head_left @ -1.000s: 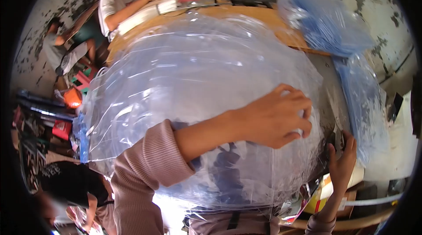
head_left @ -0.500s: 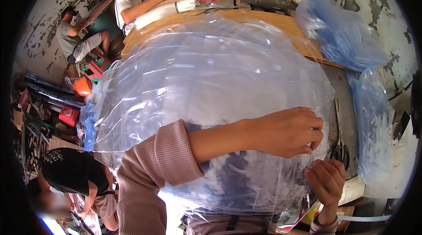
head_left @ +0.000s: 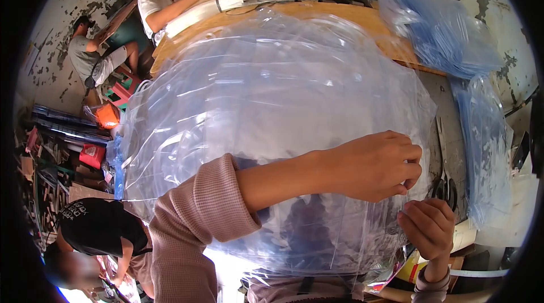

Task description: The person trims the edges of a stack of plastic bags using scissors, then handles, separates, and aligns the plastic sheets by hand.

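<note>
A wide pile of clear plastic sheets (head_left: 294,99) spreads in front of me, with shiny folds and strip-like edges on its left side. My left hand (head_left: 382,167) reaches across from the left, its fingers curled down and closed at the pile's right edge. Just below it, my right hand (head_left: 428,229) is closed too, with bent fingers at the sheet's near right corner. The thin film between the fingertips is hard to see. Black-handled scissors (head_left: 445,184) lie beside the pile, just right of both hands.
Bluish plastic sheets (head_left: 447,36) are stacked at the back right, and more bluish film (head_left: 484,150) hangs along the right. A person (head_left: 175,2) works at the wooden table (head_left: 226,19) ahead. Others sit at far left (head_left: 93,56) and bend at lower left (head_left: 102,226).
Both hands have shifted slightly to the right and stay closed near the pile's right edge. The view has moved a little; the pile looks much the same.
</note>
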A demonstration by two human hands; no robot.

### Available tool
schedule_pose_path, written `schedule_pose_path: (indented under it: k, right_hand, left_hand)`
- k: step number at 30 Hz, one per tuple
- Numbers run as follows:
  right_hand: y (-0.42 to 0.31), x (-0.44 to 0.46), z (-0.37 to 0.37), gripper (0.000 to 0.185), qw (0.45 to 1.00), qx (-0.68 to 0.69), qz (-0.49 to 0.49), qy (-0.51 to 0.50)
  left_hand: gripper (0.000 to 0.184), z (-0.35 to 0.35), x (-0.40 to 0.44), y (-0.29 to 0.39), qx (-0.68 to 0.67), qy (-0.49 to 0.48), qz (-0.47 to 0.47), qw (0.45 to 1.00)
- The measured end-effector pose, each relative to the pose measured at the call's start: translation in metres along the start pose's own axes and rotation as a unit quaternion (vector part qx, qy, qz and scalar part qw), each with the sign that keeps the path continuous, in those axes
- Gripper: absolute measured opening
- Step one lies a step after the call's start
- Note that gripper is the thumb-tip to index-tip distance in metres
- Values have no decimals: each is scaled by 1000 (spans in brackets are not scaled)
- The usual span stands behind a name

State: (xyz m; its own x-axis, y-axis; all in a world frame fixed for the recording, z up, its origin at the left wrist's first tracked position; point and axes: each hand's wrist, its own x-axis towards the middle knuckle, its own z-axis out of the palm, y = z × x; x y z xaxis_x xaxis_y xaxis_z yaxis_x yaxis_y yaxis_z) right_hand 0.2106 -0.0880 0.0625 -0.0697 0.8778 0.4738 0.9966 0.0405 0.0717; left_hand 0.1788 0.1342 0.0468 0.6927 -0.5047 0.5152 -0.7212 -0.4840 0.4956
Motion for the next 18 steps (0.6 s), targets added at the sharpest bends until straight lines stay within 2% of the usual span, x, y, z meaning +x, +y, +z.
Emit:
schedule_pose_path:
  k: [10, 13, 15, 16, 18]
  right_hand:
    - [0, -2, 4, 15, 1000, 26, -12, 13]
    - [-1, -1, 2, 13, 1000, 11, -5, 9]
    - [-1, -3, 2, 13, 1000, 22, 6, 5]
    - [-1, -4, 2, 12, 999, 34, 15, 1]
    - [-2, -7, 3, 13, 998, 45, 32, 2]
  left_hand:
    - [13, 2, -1, 0, -3, 8, 11, 1000]
    - [12, 1, 2, 8, 23, 54, 12, 998]
    - [11, 1, 5, 12, 143, 116, 79, 980]
    - [11, 0, 4, 15, 142, 116, 80, 980]
    - [8, -1, -1, 23, 181, 96, 205, 957]
